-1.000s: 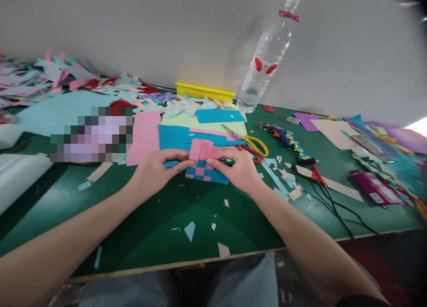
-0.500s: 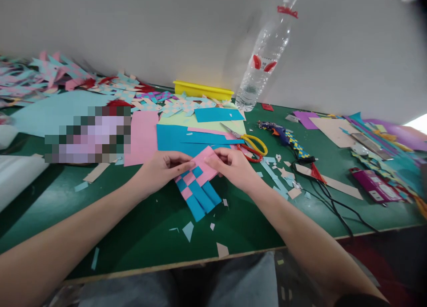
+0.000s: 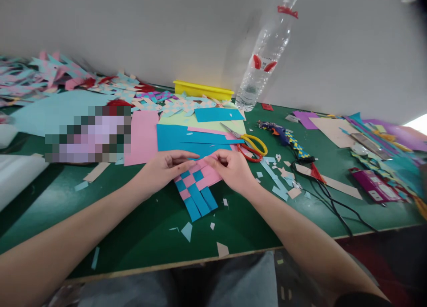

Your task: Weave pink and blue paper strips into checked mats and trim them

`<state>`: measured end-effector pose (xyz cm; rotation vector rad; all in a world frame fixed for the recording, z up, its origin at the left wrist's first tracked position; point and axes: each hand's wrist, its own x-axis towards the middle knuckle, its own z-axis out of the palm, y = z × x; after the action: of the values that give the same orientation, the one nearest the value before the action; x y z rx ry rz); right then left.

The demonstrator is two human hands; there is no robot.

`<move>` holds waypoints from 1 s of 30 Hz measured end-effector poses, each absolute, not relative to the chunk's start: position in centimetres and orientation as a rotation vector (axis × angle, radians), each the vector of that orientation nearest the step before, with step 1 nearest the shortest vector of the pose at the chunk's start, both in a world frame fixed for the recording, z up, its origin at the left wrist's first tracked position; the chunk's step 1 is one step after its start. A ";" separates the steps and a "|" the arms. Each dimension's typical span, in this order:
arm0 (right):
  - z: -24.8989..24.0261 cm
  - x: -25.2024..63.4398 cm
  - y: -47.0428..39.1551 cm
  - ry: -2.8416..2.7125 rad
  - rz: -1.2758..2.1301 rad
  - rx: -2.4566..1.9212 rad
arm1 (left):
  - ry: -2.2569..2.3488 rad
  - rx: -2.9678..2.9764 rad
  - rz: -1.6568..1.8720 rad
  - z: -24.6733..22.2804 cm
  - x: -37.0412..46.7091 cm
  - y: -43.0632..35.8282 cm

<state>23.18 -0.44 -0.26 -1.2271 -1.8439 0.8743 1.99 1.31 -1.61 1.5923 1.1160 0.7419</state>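
Observation:
A woven piece of blue and pink paper strips (image 3: 196, 193) is held over the green table, its loose blue ends pointing toward the front edge. My left hand (image 3: 171, 167) pinches its upper left side between thumb and fingers. On the upper right, my right hand (image 3: 230, 167) grips the pink strips with thumb and forefinger. Just behind the hands lie blue paper sheets (image 3: 171, 138) and a pink sheet (image 3: 142, 138). Scissors with yellow and red handles (image 3: 255, 144) rest behind my right hand.
A clear plastic bottle (image 3: 263, 58) stands at the back by a yellow holder (image 3: 203, 90). Woven paper strips (image 3: 60, 71) pile up at the back left. A glue gun (image 3: 283, 135), black cable (image 3: 330, 200) and magenta box (image 3: 376, 187) lie right.
The fingers of both hands have shifted at the top of the woven piece. Its pink strips have swung down and to the right, and the blue ends lie closer together.

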 end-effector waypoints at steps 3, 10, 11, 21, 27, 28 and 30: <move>-0.4 23.1 -0.5 -1.850 0.818 -1.174 | 1.094 1.527 0.758 -1.6 2.0 1.3; -0.4 23.0 -0.7 -1.883 0.705 -1.130 | 1.098 1.587 0.740 -1.3 2.0 1.3; -0.4 23.0 -0.7 -1.887 0.696 -1.133 | 1.098 1.599 0.734 -1.3 2.0 1.3; -0.6 23.0 -0.8 -1.877 0.667 -1.101 | 1.090 1.669 0.691 -1.3 1.8 1.5; -0.3 23.0 -0.8 -1.813 0.683 -1.155 | 1.067 1.474 0.743 -1.0 2.1 1.0; -0.2 23.0 -0.8 -1.787 0.681 -1.175 | 1.053 1.362 0.759 -0.9 2.3 0.8; -0.1 23.0 -0.8 -1.733 0.656 -1.211 | 1.034 1.130 0.776 -0.8 2.6 0.5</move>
<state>23.01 -0.84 -0.14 -1.2108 -1.7328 0.6565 2.59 0.55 -0.82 1.1305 1.0344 0.7756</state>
